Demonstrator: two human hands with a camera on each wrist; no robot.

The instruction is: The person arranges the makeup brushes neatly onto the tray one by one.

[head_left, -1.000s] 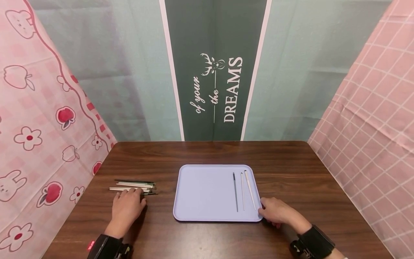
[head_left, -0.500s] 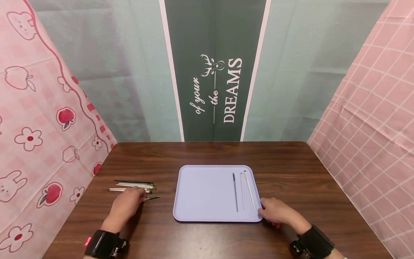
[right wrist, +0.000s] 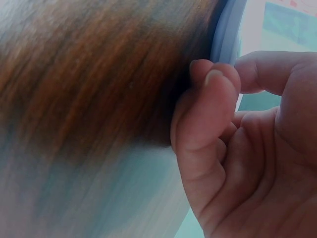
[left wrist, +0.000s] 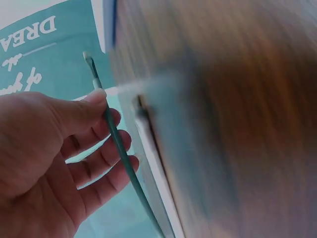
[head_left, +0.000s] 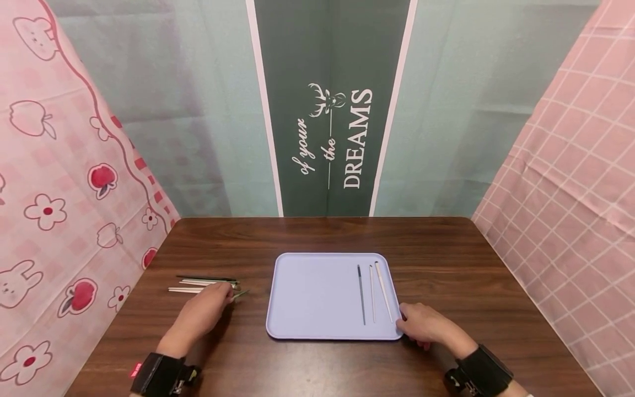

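In the head view, a pale lavender rectangular tray with a raised rim (head_left: 317, 295) sits on the dark brown wood-grained tabletop (head_left: 317, 369). Three slim brushes lie lengthwise near its right side: one with a dark grey handle (head_left: 361, 298), then a thin whitish one (head_left: 372, 294) and a cream one (head_left: 383, 290), well apart from the left rim. The right hand (head_left: 420, 322) grips the tray's near right corner. Left of the tray, the left hand (head_left: 210, 300) holds a slim dark green brush (head_left: 241, 294), its tip pointing toward the tray. Beside that hand lie a black brush (head_left: 203, 277) and several pale-handled brushes (head_left: 190, 282), partly hidden by it. Both wrists wear black bands (head_left: 161, 375). Behind hangs a green cloth with white lettering (head_left: 329, 44), with pink patterned cloths at either side.

In the left wrist view, thumb and forefinger pinch the dark green brush, the other fingers loosely bent behind it; a pale-handled brush, blurred, lies beyond.

In the right wrist view, curled fingers and the thumb meet at the tray's rim, beside the blurred tabletop
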